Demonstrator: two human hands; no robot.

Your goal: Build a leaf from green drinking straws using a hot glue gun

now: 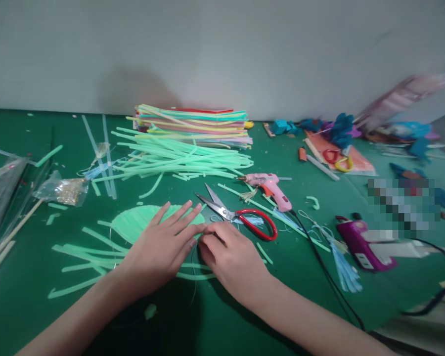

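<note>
A rounded, flat piece made of mint-green pipe cleaners lies on the table in front of me. My left hand rests flat across it, fingers spread. At its right edge, my right hand has its fingertips pinched together close to my left index finger; what is between them is hidden. A thin wire hangs below the fingers. Loose mint-green pipe cleaners stick out to the left, beneath my left wrist. Just beyond my right hand lie red-handled scissors, blades apart.
Behind are a pile of green pipe cleaners and a multicoloured bundle. To the right lie a pink glue gun with a black cord, a purple glue gun and blue tassels. A small plastic bag sits left.
</note>
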